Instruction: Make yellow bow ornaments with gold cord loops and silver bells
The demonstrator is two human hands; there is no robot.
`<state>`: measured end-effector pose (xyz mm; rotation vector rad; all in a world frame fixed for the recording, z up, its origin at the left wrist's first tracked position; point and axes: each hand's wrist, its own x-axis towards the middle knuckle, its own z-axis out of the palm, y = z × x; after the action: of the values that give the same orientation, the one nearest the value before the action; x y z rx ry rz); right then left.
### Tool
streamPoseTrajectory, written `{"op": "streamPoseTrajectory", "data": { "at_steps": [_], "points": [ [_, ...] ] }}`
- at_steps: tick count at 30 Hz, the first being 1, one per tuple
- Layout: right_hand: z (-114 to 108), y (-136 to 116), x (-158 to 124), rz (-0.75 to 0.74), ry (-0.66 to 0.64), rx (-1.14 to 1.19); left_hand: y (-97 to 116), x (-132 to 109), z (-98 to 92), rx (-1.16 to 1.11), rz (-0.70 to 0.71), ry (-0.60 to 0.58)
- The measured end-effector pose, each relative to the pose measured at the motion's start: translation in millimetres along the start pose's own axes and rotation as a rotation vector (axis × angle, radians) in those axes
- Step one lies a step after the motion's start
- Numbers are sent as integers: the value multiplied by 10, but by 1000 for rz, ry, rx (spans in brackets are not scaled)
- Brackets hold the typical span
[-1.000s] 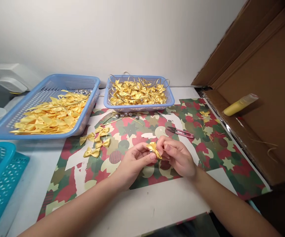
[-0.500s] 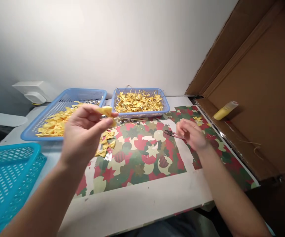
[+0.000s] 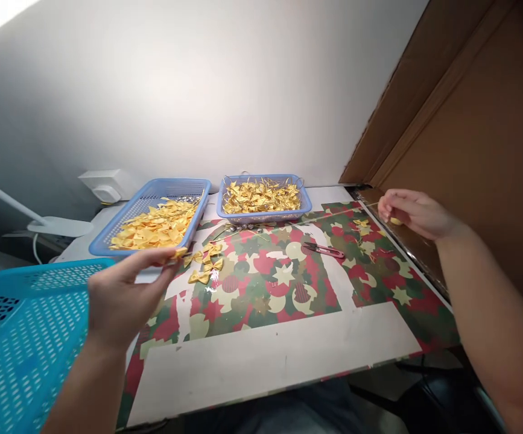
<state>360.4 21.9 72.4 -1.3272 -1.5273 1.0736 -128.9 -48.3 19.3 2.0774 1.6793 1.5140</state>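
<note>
My left hand [image 3: 119,295] is raised at the left, above the table edge, pinching a small yellow ribbon bow [image 3: 178,253] between thumb and fingertips. My right hand [image 3: 412,212] is far out at the right, near the cardboard box, its fingers closed on a thin gold thread [image 3: 333,216]. The thread stretches tight from that hand toward the bow. Red thread snips [image 3: 323,249] lie on the patterned mat [image 3: 283,289] between my hands. A few loose bows [image 3: 204,265] lie on the mat near the left basket.
Two light-blue baskets stand at the back: the left basket [image 3: 107,240] holds plain bows, the right basket [image 3: 261,212] holds bows with gold loops. A turquoise basket [image 3: 21,337] sits at front left. A large cardboard box [image 3: 469,150] fills the right side. A white lamp base [image 3: 60,226] is at far left.
My hands have moved apart from the middle of the mat. The left carried the bow out to the left, the right went far right, drawing the gold thread tight. The view tilted up.
</note>
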Motion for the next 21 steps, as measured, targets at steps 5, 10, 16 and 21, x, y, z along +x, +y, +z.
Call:
{"op": "streamPoseTrajectory", "data": {
  "at_steps": [5, 10, 16, 21],
  "points": [
    [-160, 87, -105, 75, 83, -92, 19, -199, 127, 98, 339, -173],
    [-358, 138, -149, 110, 198, -168, -21, -331, 108, -11, 303, -230],
    [-548, 241, -184, 122, 219, -195, -188, -554, 72, -413, -175, -251],
    [-582, 271, -192, 120, 143, -198, -219, -640, 62, -857, -679, -321]
  ]
}}
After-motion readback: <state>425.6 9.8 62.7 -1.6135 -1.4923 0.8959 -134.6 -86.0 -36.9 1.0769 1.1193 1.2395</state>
